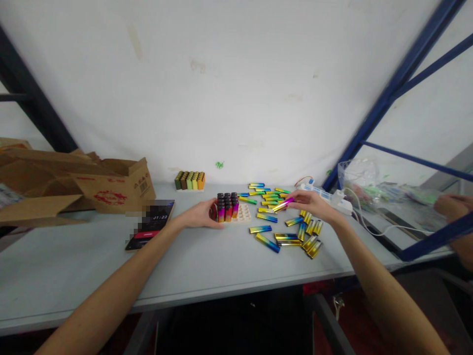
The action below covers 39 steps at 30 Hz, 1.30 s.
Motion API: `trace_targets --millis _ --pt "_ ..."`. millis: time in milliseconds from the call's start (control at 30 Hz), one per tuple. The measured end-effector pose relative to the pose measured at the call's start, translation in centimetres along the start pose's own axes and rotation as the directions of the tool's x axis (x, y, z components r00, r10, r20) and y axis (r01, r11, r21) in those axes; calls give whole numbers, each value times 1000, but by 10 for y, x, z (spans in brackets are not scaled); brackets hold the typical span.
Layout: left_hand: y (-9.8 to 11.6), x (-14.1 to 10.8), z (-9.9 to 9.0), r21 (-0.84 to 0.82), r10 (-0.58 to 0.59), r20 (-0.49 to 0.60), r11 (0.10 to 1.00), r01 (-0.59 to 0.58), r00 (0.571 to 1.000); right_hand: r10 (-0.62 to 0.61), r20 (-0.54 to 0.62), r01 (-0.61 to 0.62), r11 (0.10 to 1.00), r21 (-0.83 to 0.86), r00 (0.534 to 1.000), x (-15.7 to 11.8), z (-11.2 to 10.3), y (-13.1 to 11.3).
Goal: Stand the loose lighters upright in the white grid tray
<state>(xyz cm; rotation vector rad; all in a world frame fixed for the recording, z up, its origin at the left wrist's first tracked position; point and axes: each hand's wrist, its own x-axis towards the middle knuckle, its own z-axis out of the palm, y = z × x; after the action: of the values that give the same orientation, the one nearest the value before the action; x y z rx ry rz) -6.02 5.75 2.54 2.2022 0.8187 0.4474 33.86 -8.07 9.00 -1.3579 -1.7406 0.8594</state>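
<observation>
My left hand (202,215) is curled around the left end of a white tray (244,213) with round holes. Several upright tubes (228,207) with black tops and red-to-purple bodies fill the tray's left part; its right part shows open holes. Over the scattered pieces, my right hand (309,203) pinches a shiny magenta-and-gold tube (283,204) by its right end, tilted. Beneath and around it, several loose metallic tubes (266,218) in yellow, green and blue lie flat on the table. Their exact kind cannot be made out.
A second block of upright green, brown and yellow tubes (189,181) stands by the wall. Left of it are open cardboard boxes (121,187) and a phone-like screen (151,222). To the right sit a white power strip (325,196), a cable, plastic bags (360,182) and another person's hand (453,206).
</observation>
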Motion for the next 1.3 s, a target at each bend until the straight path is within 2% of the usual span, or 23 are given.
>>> trace_targets --millis 100,167,300,433,533,667,767,867,1067,1300 --pt "-3 0 0 -16 15 0 1000 -15 1000 -9 -143 54 948 314 990 7 32 -2" --pt "-5 1 0 -15 19 1 1000 -19 1000 -7 -122 62 889 454 993 14 55 -6" --pt "-8 1 0 -17 25 -7 1000 -25 1000 21 -81 32 795 606 997 32 94 -23" --pt "-8 1 0 -13 29 -3 999 -29 1000 6 -98 67 692 719 995 48 124 -40" --pt "-8 1 0 -18 29 1 999 -29 1000 27 -94 51 682 729 995 57 140 -42" --pt "-8 2 1 -39 26 -8 999 -27 1000 46 -43 1 679 734 998 59 150 -29" --pt "-8 2 1 -36 17 -9 999 -18 1000 118 17 -91 661 745 993 56 152 -19" --pt "-6 1 1 -24 8 -3 1000 -8 1000 180 23 -141 678 722 983 55 155 -15" --pt "-4 1 1 -30 16 -14 999 -16 1000 190 -60 -103 742 662 980 56 163 -16" --pt "-6 1 2 -10 16 -34 1000 -16 999 187 -61 -102 750 654 981 55 165 -14"
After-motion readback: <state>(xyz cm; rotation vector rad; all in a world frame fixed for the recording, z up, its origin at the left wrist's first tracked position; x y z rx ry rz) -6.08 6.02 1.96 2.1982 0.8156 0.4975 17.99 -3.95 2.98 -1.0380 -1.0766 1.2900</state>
